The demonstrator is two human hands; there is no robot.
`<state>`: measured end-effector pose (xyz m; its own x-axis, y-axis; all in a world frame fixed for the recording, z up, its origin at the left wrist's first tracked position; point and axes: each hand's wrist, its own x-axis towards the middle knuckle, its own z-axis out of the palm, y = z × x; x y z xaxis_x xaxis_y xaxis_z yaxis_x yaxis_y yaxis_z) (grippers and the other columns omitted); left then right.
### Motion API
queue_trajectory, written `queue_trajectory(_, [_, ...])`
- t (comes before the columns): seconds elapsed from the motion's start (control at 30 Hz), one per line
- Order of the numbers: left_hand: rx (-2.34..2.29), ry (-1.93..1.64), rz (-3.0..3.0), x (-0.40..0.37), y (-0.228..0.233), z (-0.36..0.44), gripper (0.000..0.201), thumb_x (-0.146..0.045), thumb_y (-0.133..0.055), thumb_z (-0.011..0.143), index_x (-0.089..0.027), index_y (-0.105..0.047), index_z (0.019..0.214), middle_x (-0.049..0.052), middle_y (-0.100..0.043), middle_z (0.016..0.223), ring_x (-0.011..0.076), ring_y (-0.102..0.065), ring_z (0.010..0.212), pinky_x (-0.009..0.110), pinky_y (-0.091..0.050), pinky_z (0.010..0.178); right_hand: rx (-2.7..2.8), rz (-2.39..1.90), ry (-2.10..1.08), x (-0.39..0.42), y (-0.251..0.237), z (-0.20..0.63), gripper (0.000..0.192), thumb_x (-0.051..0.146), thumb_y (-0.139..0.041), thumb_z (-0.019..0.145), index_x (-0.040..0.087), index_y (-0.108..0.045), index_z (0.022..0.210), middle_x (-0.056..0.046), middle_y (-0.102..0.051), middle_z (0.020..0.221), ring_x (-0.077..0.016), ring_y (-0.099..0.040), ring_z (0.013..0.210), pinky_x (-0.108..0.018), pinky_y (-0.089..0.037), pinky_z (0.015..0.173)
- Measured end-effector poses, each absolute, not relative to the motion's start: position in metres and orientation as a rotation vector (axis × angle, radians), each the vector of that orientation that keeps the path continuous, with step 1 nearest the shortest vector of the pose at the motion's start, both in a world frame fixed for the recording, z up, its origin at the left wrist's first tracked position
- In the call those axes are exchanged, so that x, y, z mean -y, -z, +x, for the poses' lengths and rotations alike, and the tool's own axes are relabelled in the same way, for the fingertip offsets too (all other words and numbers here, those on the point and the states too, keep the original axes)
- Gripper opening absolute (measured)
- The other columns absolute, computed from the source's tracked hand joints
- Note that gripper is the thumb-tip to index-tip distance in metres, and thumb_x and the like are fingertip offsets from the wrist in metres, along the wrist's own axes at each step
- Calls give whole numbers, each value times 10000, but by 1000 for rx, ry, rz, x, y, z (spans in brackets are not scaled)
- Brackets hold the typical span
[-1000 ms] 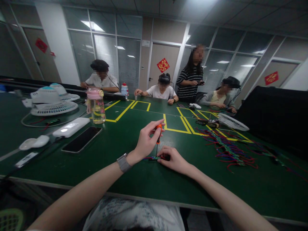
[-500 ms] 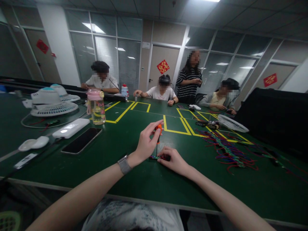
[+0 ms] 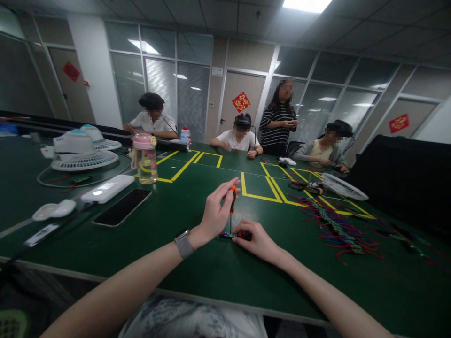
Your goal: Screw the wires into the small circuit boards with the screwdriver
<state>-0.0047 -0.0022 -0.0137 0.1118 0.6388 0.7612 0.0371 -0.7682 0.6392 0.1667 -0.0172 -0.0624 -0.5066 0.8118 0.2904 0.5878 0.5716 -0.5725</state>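
My left hand (image 3: 217,210), with a watch on its wrist, is closed around the orange and black handle of a screwdriver (image 3: 233,201). The screwdriver stands nearly upright, its thin shaft pointing down at a small green circuit board (image 3: 227,235) on the table. My right hand (image 3: 255,240) rests on the tabletop, its thumb and fingers pinching the right end of that board. Part of the board is hidden behind these fingers. Whether the tip sits in a screw is too small to tell.
To the left lie a phone (image 3: 122,207), a white power bank (image 3: 107,188), a pink-lidded bottle (image 3: 145,159) and white fan parts (image 3: 84,155). A row of wired circuit boards (image 3: 338,225) lies at right, near a dark screen (image 3: 405,183). Several people are across the green table (image 3: 197,286).
The view has tilted up slightly, so everything sits lower. Both hands keep their hold on the screwdriver and board. The person across the middle has drawn an arm back from a small object.
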Motion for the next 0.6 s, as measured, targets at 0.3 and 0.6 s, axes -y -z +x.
queue_trajectory(0.3, [-810, -1813, 2029, 3, 11, -6, 199, -259, -558, 906, -221, -670, 1065, 50, -561, 1002, 148, -576, 914, 257, -495, 790, 2267, -1128, -549, 18, 62, 167, 97, 162, -661, 789, 161, -714, 870, -27, -598, 813, -131, -548, 692, -255, -448, 653])
queue_trajectory(0.6, [-699, -1707, 1859, 0, 16, -4, 320, -279, -486, 944, -223, -564, 1249, 79, -612, 1150, 166, -625, 957, 289, -534, 811, 2261, -1109, -567, 16, 65, 167, 102, 164, -655, 791, 167, -710, 877, -33, -601, 837, -137, -565, 713, -254, -452, 659])
